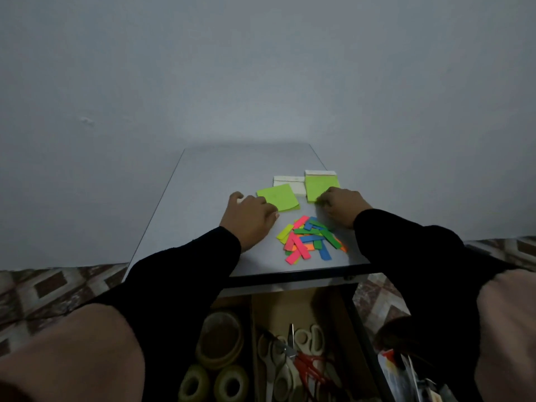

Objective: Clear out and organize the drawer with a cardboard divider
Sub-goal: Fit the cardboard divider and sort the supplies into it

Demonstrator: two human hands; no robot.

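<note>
2 green note pads point(278, 196) are being pinched by left hand point(249, 216) & right hand point(342, 206); coloured strips point(310, 237) on table point(203, 198) prob. risk being scattered by a sleeve.

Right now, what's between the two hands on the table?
In the head view, one green sticky-note pad lies between the left hand and right hand, with a white pad behind it; colored strips lie nearer.

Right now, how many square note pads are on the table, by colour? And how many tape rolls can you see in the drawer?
Green note pads: 2, one by the left hand, one under the right hand
White note pads: 2, one behind the green ones, one showing behind the right green pad
Tape rolls: 3, one large and two small
Total: 7
</note>
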